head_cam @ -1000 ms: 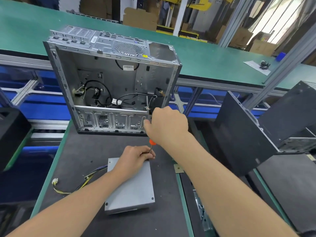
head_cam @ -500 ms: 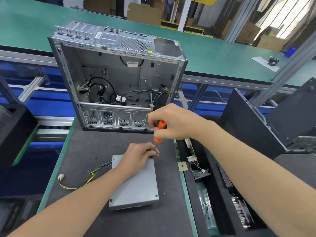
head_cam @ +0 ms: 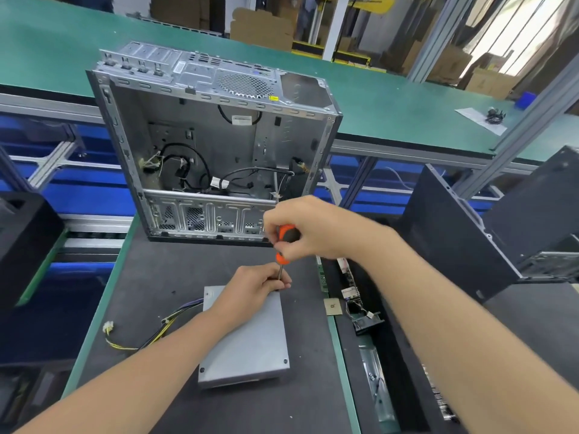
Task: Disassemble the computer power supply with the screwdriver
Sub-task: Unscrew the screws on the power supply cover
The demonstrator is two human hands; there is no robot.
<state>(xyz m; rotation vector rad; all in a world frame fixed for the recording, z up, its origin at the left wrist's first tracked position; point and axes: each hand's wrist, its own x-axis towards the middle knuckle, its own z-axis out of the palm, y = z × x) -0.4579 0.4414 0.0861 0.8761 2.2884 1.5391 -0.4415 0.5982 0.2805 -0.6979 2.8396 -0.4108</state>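
– While the PSU (head_cam: 247, 336) lies flat on the mat (head_cam: 150, 283), where are the fingers w/ respect to it?
– L hand (head_cam: 250, 291) sits on its far R corner, fingers curled, pinching the screwdriver (head_cam: 283, 245) shaft low down, just above the lid. Tip is hidden behind those fingers.
– And the R hand (head_cam: 300, 228)?
– Above, off the box, wrapped round the orange-black handle. Driver stands nearly upright, handle leaning a bit R.
– Edges?
– Both near lid corners show a screw head. Cable bundle (head_cam: 141, 333) (yellow, black, purple) leaves the far L side and trails L across the mat, w/ a white plug close to the mat's green L edge.
– Room around it?
– Dark mat shows on the near side and to the L, around the cables. PSU's R side runs near the mat's R edge; past that, a sunken tray (head_cam: 388, 364) w/ loose parts. Open PC case (head_cam: 213, 145) stands at the mat's far end, apart from the PSU. Black case (head_cam: 470, 230) leans further R.
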